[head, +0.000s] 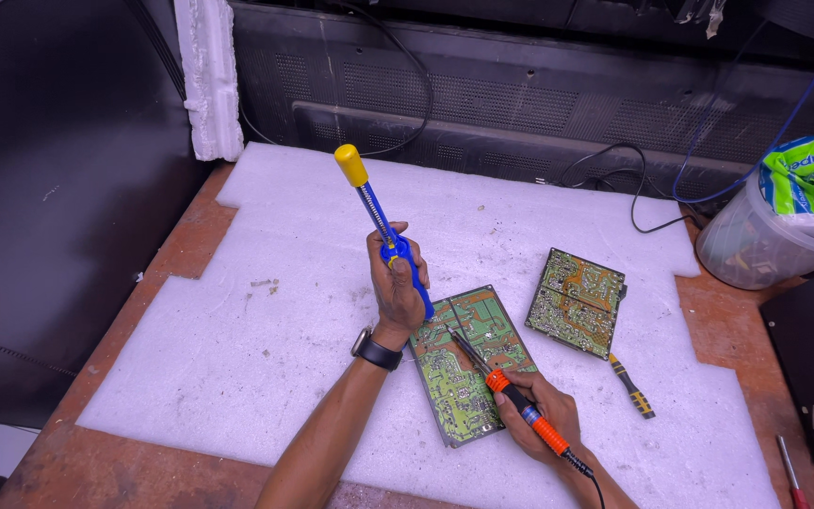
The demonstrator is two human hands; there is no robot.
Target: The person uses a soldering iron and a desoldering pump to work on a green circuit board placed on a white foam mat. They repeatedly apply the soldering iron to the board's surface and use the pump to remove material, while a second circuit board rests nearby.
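Note:
My left hand [396,283] grips a blue desoldering pump [383,231] with a yellow plunger knob, held tilted with its tip down on a green circuit board [468,368]. The board lies flat on white foam [266,349]. My right hand [531,415] holds an orange-and-blue soldering iron [511,396], its tip resting on the same board close to the pump's tip. A dark watch sits on my left wrist.
A second green circuit board [577,302] lies to the right, with a yellow-and-black screwdriver [631,385] beside it. A clear plastic tub [756,245] holding packets stands at the far right. A large black panel [520,104] with cables runs along the back. A red-handled tool [789,471] lies at the right edge.

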